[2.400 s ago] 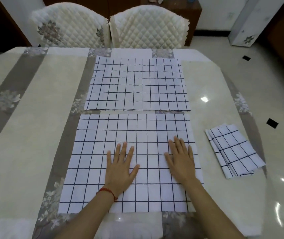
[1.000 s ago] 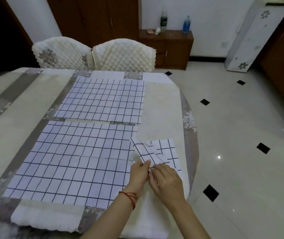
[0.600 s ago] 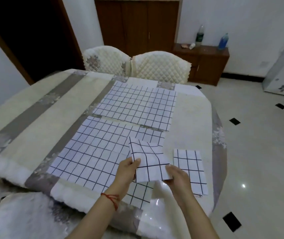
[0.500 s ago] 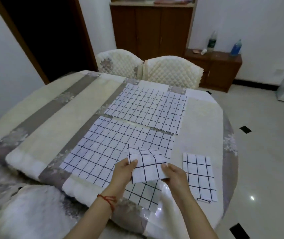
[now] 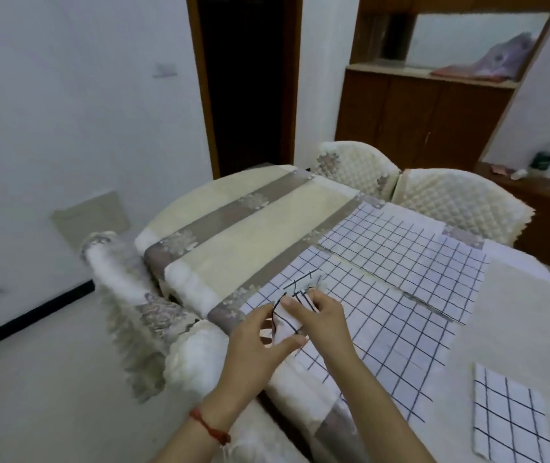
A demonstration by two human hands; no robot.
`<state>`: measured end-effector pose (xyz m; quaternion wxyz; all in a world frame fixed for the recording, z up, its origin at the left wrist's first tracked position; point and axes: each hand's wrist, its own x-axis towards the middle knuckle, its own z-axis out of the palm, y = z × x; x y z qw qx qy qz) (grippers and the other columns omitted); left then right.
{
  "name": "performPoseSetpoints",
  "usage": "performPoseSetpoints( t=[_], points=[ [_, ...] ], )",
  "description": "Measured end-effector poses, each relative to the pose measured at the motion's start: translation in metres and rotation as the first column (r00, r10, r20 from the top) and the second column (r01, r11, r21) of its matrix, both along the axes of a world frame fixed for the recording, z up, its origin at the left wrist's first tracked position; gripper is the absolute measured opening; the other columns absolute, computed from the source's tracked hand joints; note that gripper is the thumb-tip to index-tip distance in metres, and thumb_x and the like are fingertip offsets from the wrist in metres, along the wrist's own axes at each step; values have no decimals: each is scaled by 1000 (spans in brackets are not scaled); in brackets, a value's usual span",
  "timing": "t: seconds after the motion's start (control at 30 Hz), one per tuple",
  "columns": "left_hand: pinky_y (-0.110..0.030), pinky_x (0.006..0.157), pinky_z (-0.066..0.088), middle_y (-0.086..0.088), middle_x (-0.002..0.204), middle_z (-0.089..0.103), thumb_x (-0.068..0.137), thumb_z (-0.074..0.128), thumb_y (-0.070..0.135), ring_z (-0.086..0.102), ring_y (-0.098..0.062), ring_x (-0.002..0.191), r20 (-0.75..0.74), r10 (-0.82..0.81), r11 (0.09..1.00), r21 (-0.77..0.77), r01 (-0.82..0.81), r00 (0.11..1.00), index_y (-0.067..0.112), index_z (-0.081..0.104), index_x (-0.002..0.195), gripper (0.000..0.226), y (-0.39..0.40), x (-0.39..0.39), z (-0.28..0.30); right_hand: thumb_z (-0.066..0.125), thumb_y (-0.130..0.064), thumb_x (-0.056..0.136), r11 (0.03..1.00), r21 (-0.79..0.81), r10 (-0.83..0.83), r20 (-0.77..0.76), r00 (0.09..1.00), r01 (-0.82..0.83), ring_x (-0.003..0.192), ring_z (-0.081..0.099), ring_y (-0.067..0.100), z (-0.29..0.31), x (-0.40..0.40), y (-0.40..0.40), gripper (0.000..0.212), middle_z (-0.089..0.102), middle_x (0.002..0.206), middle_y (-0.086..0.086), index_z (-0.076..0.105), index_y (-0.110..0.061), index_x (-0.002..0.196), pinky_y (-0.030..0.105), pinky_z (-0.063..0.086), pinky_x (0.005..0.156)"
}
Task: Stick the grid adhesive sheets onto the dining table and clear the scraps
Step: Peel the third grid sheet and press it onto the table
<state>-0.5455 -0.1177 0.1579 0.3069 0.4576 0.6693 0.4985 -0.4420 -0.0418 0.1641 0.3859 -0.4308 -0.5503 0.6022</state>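
We see both hands meet over the near left corner of the dining table [image 5: 233,235]. The left hand [image 5: 253,349] and the right hand [image 5: 323,322] hold one folded grid sheet [image 5: 287,320] between them. The left thumb and fingers pinch its lower edge. The right fingers curl over its top. The sheet is bent and crumpled, and part of it is blurry, so we cannot tell how it is folded.

A red string [image 5: 211,427] goes round the left wrist.

Under the hands lies a big grid sheet [image 5: 383,329], flat on the table. A second big grid sheet [image 5: 410,255] lies flat just behind it, with a thin gap between them. At the near right of the table lies a small stack of grid sheets [image 5: 510,416], well apart from the hands.

The table has a cream cloth with grey flower stripes. Two padded white chairs [image 5: 457,202] stand at the far side. One more padded chair [image 5: 133,295] stands at the left, just beside the table.

Behind them we see a dark doorway [image 5: 246,78] and a brown cupboard [image 5: 427,111]. A bottle [image 5: 542,155] stands on a low brown shelf at the far right.
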Motion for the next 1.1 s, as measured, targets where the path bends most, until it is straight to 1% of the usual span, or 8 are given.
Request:
performPoseSetpoints(
  t=[0.23,0.43,0.57,0.7,0.8,0.87,0.97,1.1],
  points=[
    [-9,65,48,21,84,73,80,69,21,66,2,77,29,111,989,96,-114,993,51,65,84,31,-69,-105,20,68,-35,80,990,81,118,21,993,-119,69,57,15,24,-125,-54,39,60,74,6,58,3,81,23,49,63],
    [-8,48,43,17,53,68,91,54,10,61,7,50,258,263,957,48,-285,930,22,70,71,28,-120,-195,26,64,-32,84,979,119,167,12,986,-167,61,43,14,28,-222,-98,33,44,66,10,47,-8,69,23,37,54],
    [-34,72,57,-9,82,76,93,49,25,72,-22,78,440,306,940,0,-340,844,13,74,86,28,-153,-248,23,61,-27,86,958,186,227,-20,974,-220,66,45,17,28,-276,-123,38,48,69,11,51,7,72,21,38,54],
    [-26,54,55,-8,83,77,95,44,26,72,-18,72,575,344,889,56,-455,742,10,70,94,31,-180,-297,21,62,-25,86,937,192,309,-68,949,-291,59,61,7,30,-318,-147,19,68,63,-5,62,-17,68,9,44,51],
    [-35,67,59,-13,96,74,96,42,25,70,-26,86,651,406,802,82,-592,641,4,64,107,32,-196,-333,28,64,-19,85,923,101,381,-121,917,-370,73,71,10,22,-341,-159,9,76,81,-3,72,-15,81,22,56,61],
    [-41,80,56,-16,103,71,97,42,25,68,-31,96,676,435,742,105,-662,595,3,62,112,34,-205,-356,33,65,-14,84,904,65,426,-89,900,-422,73,70,17,13,-354,-165,12,75,80,8,72,-7,77,27,57,65],
    [-30,67,60,-7,94,76,95,43,27,72,-21,86,660,452,695,161,-700,600,7,65,104,30,-214,-389,40,64,-11,85,824,7,564,80,822,-566,58,65,13,-3,-374,-168,26,68,57,-2,69,-14,60,20,52,56],
    [-26,64,59,-2,93,75,95,45,26,72,-15,83,610,511,651,186,-736,606,12,66,100,26,-219,-428,53,62,-36,85,796,-80,592,310,744,-600,79,66,11,-16,-409,-153,30,67,91,2,60,-11,100,26,49,73]
  ],
)
